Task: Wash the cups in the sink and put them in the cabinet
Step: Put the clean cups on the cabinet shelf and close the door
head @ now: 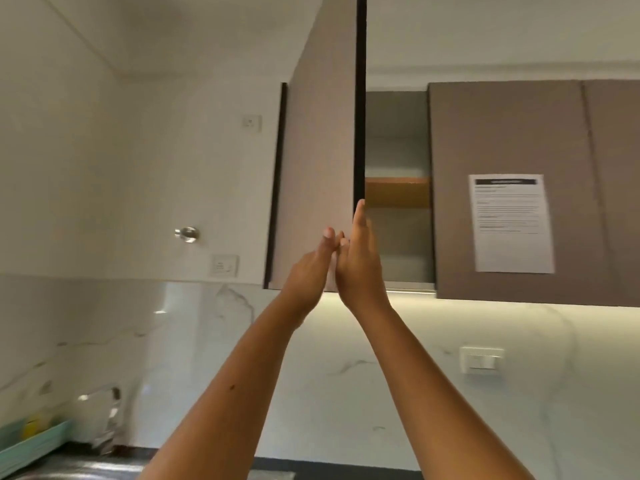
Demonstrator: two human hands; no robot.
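Both hands are raised to the open door (322,150) of the wall cabinet (396,133) — the left hand (310,271) is held flat at its face, the right hand (360,261) is stretched along its dark edge, fingers straight, nothing grasped. Contact seems likely but is blurred. A wooden shelf (398,192) is seen inside.

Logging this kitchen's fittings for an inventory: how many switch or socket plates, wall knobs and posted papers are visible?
Switch or socket plates: 3
Wall knob: 1
Posted paper: 1
Total: 5
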